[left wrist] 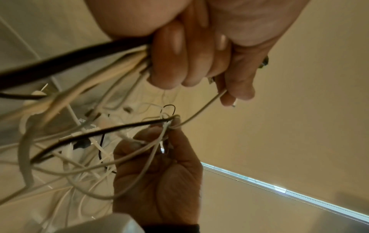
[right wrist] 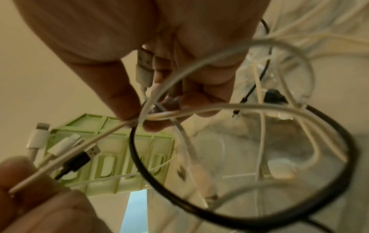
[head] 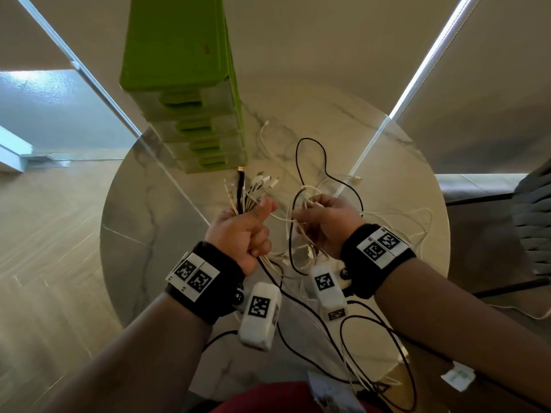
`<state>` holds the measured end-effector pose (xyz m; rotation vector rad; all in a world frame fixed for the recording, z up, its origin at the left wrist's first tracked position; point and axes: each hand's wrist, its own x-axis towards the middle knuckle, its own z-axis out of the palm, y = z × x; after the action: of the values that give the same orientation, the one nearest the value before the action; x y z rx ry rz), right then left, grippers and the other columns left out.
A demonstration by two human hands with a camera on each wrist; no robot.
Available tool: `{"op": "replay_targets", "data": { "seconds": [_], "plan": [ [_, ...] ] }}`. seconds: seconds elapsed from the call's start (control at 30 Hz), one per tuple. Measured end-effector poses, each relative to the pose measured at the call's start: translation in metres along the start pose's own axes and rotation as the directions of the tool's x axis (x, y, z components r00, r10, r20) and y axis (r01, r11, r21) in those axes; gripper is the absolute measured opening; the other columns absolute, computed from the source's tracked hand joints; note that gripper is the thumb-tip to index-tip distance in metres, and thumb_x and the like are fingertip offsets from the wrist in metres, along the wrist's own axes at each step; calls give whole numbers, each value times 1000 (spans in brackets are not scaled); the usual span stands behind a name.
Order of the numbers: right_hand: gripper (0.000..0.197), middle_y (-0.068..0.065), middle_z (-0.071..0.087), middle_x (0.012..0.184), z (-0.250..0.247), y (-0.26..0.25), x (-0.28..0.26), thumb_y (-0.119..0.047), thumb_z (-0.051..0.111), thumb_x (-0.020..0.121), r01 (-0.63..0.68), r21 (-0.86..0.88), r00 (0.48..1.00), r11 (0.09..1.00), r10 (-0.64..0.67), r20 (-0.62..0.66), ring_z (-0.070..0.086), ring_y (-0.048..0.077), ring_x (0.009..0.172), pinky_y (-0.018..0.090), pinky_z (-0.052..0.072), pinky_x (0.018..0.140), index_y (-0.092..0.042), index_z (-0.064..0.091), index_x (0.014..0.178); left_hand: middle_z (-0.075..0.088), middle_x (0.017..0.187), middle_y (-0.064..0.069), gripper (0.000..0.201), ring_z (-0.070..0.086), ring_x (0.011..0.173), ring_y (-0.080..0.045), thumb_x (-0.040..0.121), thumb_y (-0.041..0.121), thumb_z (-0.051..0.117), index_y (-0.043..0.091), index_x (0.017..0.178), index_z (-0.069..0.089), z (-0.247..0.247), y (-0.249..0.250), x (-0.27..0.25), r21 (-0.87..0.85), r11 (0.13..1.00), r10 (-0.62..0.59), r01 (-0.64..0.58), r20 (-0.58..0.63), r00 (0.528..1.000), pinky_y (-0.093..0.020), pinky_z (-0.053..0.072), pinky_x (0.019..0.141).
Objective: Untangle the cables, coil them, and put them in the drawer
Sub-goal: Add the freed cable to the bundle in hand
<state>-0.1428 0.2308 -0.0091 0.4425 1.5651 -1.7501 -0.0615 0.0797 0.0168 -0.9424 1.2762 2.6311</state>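
Above the round marble desk (head: 167, 234), the left hand (head: 241, 231) is clenched around a bundle of cables (head: 244, 192), connector ends fanning upward. The right hand (head: 325, 222), just beside it, pinches a knot of white cables (head: 301, 210) and a black cable (head: 325, 162), whose loops trail onto the desk. The green drawer unit (head: 190, 114) stands behind both hands, drawers closed.

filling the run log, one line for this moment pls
stage: untangling | left hand: grips cable ends | right hand: pinches knot | drawer unit: shut
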Motion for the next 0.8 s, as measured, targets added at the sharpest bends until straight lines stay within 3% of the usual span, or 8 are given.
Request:
{"op": "replay_targets", "data": {
  "seconds": [0.1,0.2,0.33,0.43,0.6,0.7,0.8],
  "plan": [
    [14,10,61,61,-5,-6,1,1,74,81,45,-170,997,984,-55,-59,53,24,57,36,45,60,-6,63,77,32,39,7,22,22,32,-7,75,26,70,4,79,66,-2,0,1,19,1000,6,-6,-3,1000,-21,15,41],
    [11,9,64,65,-9,-12,3,-4,68,89,81,-170,991,982,-97,-89,50,16,46,28,41,49,-6,64,79,29,39,6,20,21,32,-7,75,27,71,7,73,69,-5,-1,2,13,1000,0,0,-2,1000,-19,17,40],
    [6,9,66,70,-7,-17,2,-3,55,98,93,72,993,993,-87,-77,55,16,47,30,48,56,-4,60,97,27,40,6,21,21,32,-8,73,26,71,5,76,68,-5,0,2,10,1000,-8,8,18,1000,-20,15,41],
    [11,9,71,78,-7,-18,1,0,50,99,90,122,996,988,-88,-15,65,20,57,37,54,65,-4,59,105,27,39,6,19,21,32,-7,72,26,71,7,71,70,-2,-1,0,13,1000,-1,1,40,999,-20,14,42],
    [22,15,70,84,-4,-11,-4,17,53,88,58,83,994,995,-65,87,72,33,79,51,57,77,-5,56,90,27,39,6,19,22,32,-7,76,26,69,10,67,73,-2,-2,2,3,1000,-3,3,21,1000,-18,17,39],
    [34,16,64,81,1,-7,-7,29,46,82,79,137,991,988,-92,97,70,33,78,52,56,81,-4,52,81,27,38,7,19,22,31,-7,74,27,69,11,66,74,-3,-2,2,1,1000,-12,12,9,1000,-17,19,39],
    [40,15,61,75,7,-7,-8,32,44,79,86,262,989,961,-114,93,69,30,72,49,59,76,-7,50,77,29,39,6,22,22,32,-7,71,27,72,5,76,69,-2,-4,1,17,999,-34,34,11,999,-20,16,41]
  ]
}}
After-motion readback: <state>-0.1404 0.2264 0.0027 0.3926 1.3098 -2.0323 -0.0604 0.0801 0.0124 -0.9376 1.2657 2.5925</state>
